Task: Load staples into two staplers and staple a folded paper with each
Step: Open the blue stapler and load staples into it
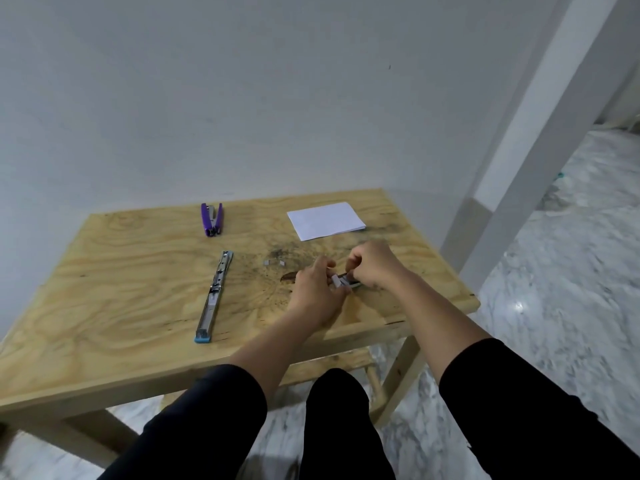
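My left hand (317, 285) and my right hand (372, 265) meet over the right half of the wooden table (121, 271). Together they pinch a small box of staples (343, 281), with a pale strip showing between the fingers. Two loose staple pieces (275, 262) lie just left of my hands. A blue stapler (214, 296) lies opened out flat and long at the table's middle. A purple stapler (212, 219) lies hinged open near the back edge. The folded white paper (325, 220) rests at the back right.
The table stands against a white wall, with its right edge near a white post (512, 188). A dark knot (289, 277) marks the wood beside my left hand. Marble floor lies to the right and below.
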{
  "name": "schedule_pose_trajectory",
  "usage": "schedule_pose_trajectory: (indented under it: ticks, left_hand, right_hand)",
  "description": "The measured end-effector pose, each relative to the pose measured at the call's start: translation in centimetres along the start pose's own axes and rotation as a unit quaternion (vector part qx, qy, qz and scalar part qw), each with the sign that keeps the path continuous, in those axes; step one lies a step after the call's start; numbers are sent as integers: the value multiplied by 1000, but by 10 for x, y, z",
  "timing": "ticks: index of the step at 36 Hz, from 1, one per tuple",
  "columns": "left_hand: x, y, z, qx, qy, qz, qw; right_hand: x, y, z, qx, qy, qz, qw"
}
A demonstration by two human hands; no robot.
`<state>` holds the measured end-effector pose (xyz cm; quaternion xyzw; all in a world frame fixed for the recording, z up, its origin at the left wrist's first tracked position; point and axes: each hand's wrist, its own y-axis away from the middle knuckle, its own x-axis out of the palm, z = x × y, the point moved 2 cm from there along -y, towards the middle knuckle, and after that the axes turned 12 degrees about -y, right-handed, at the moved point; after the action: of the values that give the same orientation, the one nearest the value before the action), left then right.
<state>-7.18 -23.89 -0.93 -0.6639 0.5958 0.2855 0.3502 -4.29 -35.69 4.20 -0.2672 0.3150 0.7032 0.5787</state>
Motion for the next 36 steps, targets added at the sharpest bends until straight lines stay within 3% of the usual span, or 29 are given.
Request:
schedule_pose_trajectory:
  ticks: [10, 25, 36]
  left_hand:
    - [-5, -1, 2, 9, -8, 46, 999]
    - [-7, -1, 4, 2, 7, 32, 999]
    - [-7, 1, 2, 14, -10, 28, 999]
  right_hand:
    - [1, -6, 8, -35, -49, -64, 996]
    - [-5, -11, 6, 36, 72, 34, 996]
    - [-1, -7, 11, 51, 90, 35, 994]
